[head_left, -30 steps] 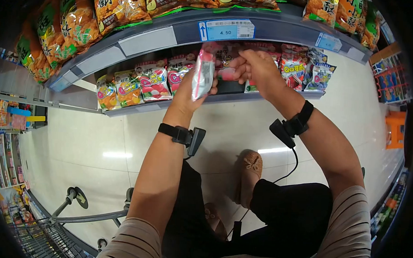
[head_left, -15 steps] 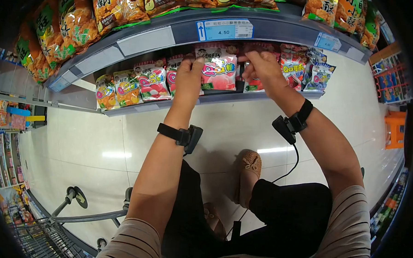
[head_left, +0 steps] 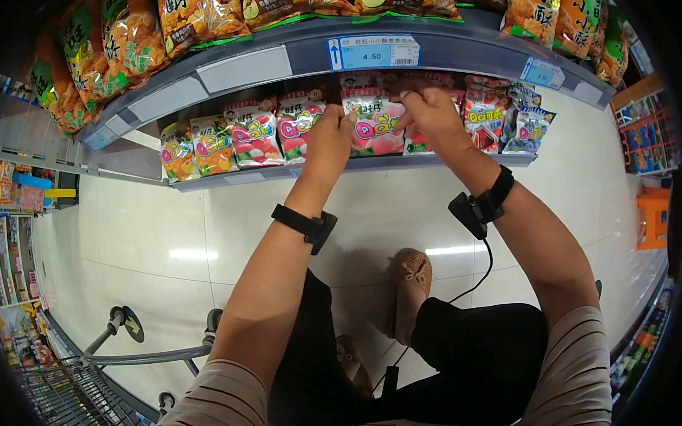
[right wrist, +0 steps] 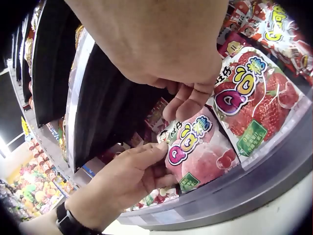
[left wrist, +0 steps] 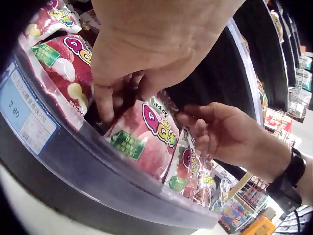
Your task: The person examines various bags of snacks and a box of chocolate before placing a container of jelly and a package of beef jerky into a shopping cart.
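A pink bag of QQ gummy candy stands on the lower shelf, its printed front facing out. My left hand pinches its left edge, the thumb on the front in the right wrist view and the other fingers partly hidden behind. At the bag's upper right is my right hand, with loosely bent fingers; its fingertips overlap the top edge in the right wrist view. A strawberry-printed gummy bag stands close on the right, and a red-pink gummy bag on the left.
More gummy bags line the shelf behind a clear front lip. Above, a shelf edge with price tags overhangs the hands, bearing orange snack bags. A shopping cart stands at lower left.
The gummy bag, first held edge-on and raised in my left hand, now stands upright in the row, facing out. It has shifted slightly right since half a second ago. My right hand stays close by.
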`<action>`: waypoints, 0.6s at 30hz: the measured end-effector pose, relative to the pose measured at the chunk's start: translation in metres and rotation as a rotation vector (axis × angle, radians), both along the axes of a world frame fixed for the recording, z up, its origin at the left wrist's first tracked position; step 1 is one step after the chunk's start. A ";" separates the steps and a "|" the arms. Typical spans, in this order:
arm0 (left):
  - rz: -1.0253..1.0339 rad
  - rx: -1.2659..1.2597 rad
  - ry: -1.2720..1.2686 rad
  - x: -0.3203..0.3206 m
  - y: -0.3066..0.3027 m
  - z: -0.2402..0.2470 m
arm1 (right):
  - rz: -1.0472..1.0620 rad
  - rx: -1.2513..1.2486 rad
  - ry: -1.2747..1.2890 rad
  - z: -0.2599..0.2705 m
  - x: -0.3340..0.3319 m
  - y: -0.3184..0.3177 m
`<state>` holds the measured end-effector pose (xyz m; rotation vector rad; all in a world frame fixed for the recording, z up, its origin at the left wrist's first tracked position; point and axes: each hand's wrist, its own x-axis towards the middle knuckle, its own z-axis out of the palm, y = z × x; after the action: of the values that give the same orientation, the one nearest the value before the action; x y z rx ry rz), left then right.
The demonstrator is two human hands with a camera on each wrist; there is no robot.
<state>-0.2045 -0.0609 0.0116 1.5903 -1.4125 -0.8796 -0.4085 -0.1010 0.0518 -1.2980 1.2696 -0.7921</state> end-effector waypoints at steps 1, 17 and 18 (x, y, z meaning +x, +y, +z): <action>-0.003 0.001 -0.043 0.001 0.001 0.003 | 0.025 0.019 0.036 0.000 0.001 0.001; 0.004 -0.102 -0.236 0.004 -0.016 -0.009 | 0.254 0.055 0.164 -0.005 0.012 0.018; 0.004 -0.113 -0.238 0.004 -0.017 -0.011 | 0.250 0.083 0.159 -0.007 0.012 0.020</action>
<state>-0.2007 -0.0780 0.0004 1.6513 -1.5933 -0.6109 -0.3964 -0.0808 0.0444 -1.4407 1.2207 -0.4629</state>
